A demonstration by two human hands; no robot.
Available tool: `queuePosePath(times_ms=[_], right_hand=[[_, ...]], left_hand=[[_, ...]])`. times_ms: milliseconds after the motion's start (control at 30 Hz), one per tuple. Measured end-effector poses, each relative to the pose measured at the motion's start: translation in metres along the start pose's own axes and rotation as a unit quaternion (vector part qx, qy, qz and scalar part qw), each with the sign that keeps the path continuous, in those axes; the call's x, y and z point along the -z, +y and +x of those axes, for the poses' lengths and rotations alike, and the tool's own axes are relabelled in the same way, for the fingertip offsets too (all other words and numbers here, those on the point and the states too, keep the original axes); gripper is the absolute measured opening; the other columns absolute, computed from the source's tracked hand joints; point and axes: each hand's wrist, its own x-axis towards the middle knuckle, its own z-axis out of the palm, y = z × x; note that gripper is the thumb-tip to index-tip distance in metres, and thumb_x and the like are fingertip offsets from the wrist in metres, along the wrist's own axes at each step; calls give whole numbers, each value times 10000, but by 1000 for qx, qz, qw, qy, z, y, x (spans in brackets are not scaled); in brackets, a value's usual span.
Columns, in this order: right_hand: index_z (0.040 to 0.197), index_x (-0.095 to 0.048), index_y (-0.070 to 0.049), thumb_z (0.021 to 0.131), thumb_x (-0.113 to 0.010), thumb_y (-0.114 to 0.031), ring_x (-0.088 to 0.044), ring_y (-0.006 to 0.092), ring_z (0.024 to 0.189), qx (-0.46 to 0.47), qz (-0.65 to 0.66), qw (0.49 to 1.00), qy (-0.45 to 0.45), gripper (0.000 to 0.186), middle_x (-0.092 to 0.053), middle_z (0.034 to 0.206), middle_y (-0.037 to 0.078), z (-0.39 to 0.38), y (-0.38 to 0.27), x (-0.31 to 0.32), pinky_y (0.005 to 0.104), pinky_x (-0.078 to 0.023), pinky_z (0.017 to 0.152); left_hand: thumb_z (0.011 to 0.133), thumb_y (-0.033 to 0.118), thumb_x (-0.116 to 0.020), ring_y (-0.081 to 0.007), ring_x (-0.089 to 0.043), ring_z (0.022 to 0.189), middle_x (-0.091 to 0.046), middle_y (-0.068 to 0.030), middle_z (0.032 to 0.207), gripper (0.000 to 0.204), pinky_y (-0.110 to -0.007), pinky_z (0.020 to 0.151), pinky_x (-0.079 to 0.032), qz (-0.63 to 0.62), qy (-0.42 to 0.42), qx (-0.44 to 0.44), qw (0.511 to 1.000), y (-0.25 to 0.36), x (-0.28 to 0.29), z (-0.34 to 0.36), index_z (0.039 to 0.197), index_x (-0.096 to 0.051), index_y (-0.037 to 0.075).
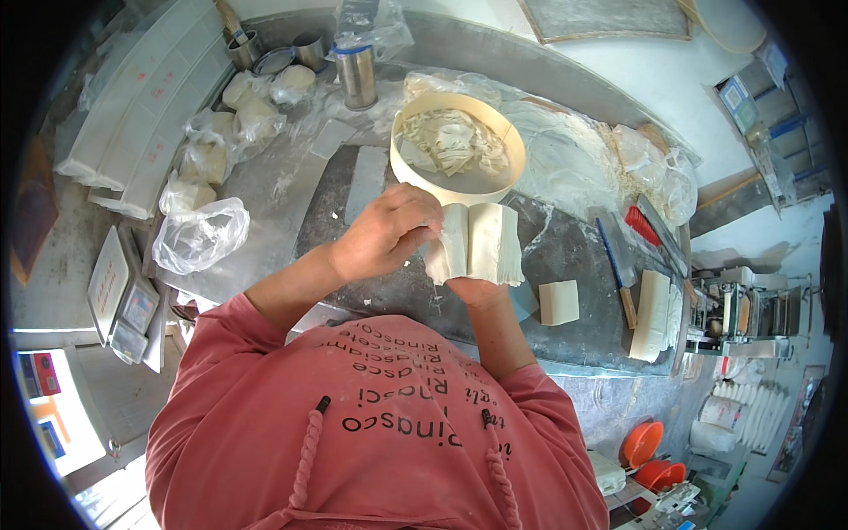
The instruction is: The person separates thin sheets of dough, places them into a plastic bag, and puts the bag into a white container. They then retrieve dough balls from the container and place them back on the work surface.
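Observation:
A thick stack of pale, square dough wrappers (493,240) is held up over the dark worktop, fanned apart near its middle like an open book. From below, my right hand (475,290) supports it, with most of the fingers hidden behind the sheets. My left hand (393,228) has its fingers bent and pinched at the stack's upper left edge. Just beyond the stack stands a round sieve (397,159) with a pale rim, holding crumpled dough scraps (455,141). To the right, a smaller block of wrappers (558,303) rests on the worktop.
At the right lie a long knife (616,265) with a wooden handle, a red brush (642,226) and a taller wrapper stack (651,311). Bagged dough pieces (256,119), a clear plastic bag (201,235) and a scale (132,300) are leftward. A metal canister (356,78) stands behind.

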Motion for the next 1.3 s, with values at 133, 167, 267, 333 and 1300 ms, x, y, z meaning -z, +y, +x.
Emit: queuePosePath(times_ms=[133, 167, 267, 333, 1300], right_hand=[[1217, -471, -124, 825, -517, -450, -519, 246, 1079, 0, 1, 999, -50, 512, -523, 1190, 69, -1, -3, -5, 409, -454, 873], [1221, -469, -123, 827, -513, -449, -520, 247, 1080, -1, 10, 999, -45, 513, -523, 1192, 71, -1, -4, -4, 408, -456, 871], [1225, -466, -117, 835, -503, -446, -523, 247, 1077, -7, 37, 999, -26, 511, -524, 1190, 75, -2, -4, -1, 403, -461, 867], [1216, -471, -108, 841, -496, -440, -529, 245, 1065, -13, 58, 998, -6, 502, -528, 1181, 78, -2, -5, -3, 398, -461, 868], [1174, -480, -121, 873, -418, -424, -527, 229, 1047, -67, 76, 995, 19, 432, -526, 1149, 63, -7, 16, 9, 400, -460, 860]], left_hand=[[750, -111, -560, -255, -554, 788, -565, -82, 860, 208, -347, 705, -447, -24, 15, -10, 1000, -4, 1, -9, 893, -504, 29], [755, -113, -553, -251, -555, 784, -564, -85, 864, 205, -341, 692, -450, -22, 12, -9, 1000, -5, 1, -12, 895, -497, 26], [768, -105, -548, -240, -553, 774, -562, -94, 865, 195, -325, 663, -456, -39, 17, 60, 997, -1, -1, -18, 921, -520, 13], [771, -96, -555, -234, -551, 768, -556, -98, 857, 207, -317, 648, -457, -43, 21, 84, 995, 1, -1, -16, 950, -551, 8], [655, -11, -614, -249, -564, 691, -509, -59, 829, 221, -334, 567, -479, 10, -196, -88, 977, 0, 10, 17, 858, -557, 56]])
